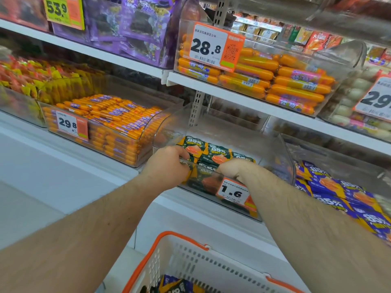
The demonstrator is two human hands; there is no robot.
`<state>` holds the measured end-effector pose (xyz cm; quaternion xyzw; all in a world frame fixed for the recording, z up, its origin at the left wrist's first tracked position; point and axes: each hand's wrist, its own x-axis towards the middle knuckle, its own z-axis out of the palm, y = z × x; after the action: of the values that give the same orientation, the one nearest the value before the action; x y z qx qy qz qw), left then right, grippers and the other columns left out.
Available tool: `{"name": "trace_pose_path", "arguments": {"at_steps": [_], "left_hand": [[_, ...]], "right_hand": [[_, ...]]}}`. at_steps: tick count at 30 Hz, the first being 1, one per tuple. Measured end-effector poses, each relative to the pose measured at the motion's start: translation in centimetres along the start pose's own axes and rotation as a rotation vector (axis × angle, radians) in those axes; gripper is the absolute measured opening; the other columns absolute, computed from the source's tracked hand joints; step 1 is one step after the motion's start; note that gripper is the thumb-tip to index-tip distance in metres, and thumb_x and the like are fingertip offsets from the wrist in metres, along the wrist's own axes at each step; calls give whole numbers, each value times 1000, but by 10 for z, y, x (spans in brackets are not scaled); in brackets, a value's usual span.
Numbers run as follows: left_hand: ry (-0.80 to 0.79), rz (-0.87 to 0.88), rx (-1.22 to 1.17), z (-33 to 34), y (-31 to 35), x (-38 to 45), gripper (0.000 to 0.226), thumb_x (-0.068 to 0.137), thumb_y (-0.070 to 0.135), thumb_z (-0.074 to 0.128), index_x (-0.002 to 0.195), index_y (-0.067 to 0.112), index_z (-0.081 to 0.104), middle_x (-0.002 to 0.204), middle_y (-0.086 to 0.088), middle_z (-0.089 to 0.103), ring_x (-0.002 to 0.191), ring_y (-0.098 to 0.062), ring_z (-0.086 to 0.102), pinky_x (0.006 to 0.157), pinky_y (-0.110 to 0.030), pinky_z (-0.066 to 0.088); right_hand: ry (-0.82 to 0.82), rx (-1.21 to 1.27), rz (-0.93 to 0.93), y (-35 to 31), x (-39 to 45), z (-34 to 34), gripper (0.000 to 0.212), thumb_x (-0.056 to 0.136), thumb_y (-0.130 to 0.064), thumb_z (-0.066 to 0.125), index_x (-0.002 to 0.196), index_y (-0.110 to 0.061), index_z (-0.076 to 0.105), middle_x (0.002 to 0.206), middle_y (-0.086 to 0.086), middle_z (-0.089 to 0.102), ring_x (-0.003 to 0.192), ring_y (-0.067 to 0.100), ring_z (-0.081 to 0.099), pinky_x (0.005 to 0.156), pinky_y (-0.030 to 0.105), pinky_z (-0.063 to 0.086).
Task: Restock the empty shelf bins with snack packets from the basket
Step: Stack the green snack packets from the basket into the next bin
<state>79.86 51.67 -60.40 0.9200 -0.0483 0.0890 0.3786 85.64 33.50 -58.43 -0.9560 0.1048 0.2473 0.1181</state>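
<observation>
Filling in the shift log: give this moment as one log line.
step: restocking | left hand: grips green packets | right hand: grips green packets | place: clear bin | basket: below, packets left

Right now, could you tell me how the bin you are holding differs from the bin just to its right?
The held bin has green packets in it, only partly filling it; the right bin holds blue-purple packets heaped much higher. The held bin has a 1.6 price tag on its front; no tag shows on the right bin. The left hand and right hand grip the held bin's front rim; nothing touches the right bin. Both are clear plastic, with 85% packets.
</observation>
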Motion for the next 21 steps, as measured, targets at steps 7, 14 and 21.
{"name": "trace_pose_path", "arguments": {"at_steps": [7,14,21], "left_hand": [[-161,294,18,15,16,-26,16,84,8,60,84,16,74,72,16,62,65,-1,52,68,-23,44],[-1044,244,585,67,-10,-49,19,92,19,51,80,8,60,84,-7,58,78,-20,47,78,-38,44],[-1137,193,836,93,-28,-59,40,99,30,48,134,12,56,140,-4,52,125,-23,50,103,-36,42]], "right_hand": [[1247,341,-537,10,-20,17,10,77,-3,56,83,-7,63,88,7,47,82,29,54,69,27,38],[1277,318,-984,39,-29,162,20,70,-1,57,88,0,66,97,5,40,85,26,47,73,32,35],[315,317,-346,112,12,302,17,91,-17,46,76,-24,49,80,-3,50,78,20,49,67,31,39]]}}
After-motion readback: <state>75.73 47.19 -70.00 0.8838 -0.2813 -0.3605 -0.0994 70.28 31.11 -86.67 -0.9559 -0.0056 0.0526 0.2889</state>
